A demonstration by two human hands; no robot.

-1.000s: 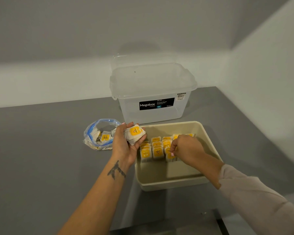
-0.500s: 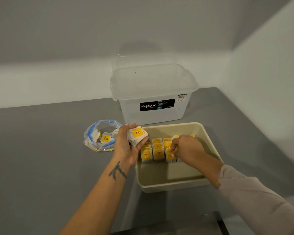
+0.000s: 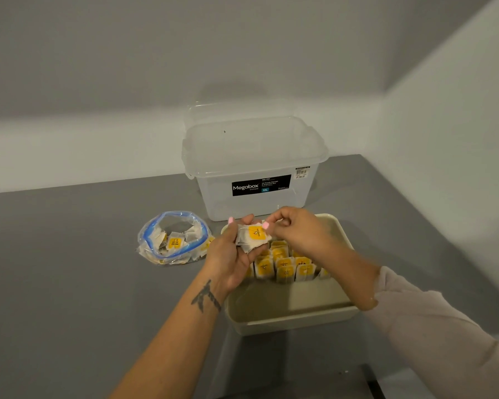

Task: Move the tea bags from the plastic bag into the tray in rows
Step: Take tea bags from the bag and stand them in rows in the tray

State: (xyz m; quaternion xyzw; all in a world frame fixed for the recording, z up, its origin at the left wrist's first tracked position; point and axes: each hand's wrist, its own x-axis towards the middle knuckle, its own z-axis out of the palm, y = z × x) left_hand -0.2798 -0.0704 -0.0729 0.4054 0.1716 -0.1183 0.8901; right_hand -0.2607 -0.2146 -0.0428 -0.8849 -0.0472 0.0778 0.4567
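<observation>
Right hand (image 3: pixel 294 228) risen from tray (image 3: pixel 288 321), pinching left hand's (image 3: pixel 231 254) tea bags (image 3: pixel 252 237).

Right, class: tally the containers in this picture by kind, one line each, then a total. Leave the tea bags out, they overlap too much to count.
Clear lidded storage box: 1
Beige tray with tea bags standing in rows: 1
Clear plastic bag with a blue zip edge, lying open: 1
Total: 3 containers

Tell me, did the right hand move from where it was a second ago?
Yes. The right hand rose off the rows in the tray and went left and back, toward the storage box, to the tea bags the left hand holds.
</observation>
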